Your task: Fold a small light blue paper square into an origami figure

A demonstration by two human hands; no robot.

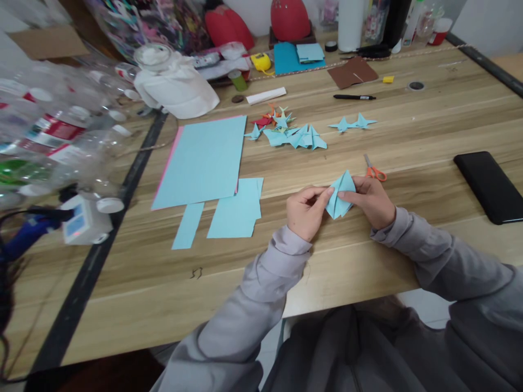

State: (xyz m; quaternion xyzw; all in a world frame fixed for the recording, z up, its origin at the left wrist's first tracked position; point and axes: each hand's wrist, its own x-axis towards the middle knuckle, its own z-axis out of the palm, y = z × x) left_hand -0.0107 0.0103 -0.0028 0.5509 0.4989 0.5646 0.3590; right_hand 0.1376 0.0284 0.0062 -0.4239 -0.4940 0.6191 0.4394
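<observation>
Between my two hands is a folded piece of light blue paper (338, 202), creased into a pointed diamond shape. My left hand (305, 211) pinches its left edge between thumb and fingers. On the right edge, my right hand (373, 200) grips it the same way, thumb on top. Orange-handled scissors (376, 172) lie just beyond my right hand. Farther back sit folded blue paper pieces (300, 137) and a pair of blue paper cranes (353, 123). Left of my hands are cut blue sheets (235, 215) and a larger blue sheet (204, 158) over a pink one.
A black phone (490, 185) lies at the right. A black pen (354, 97), brown paper (352, 72) and yellow tape measure (261, 62) are toward the back. Plastic bottles (61, 125) crowd the left side, near a white plug adapter (85, 220).
</observation>
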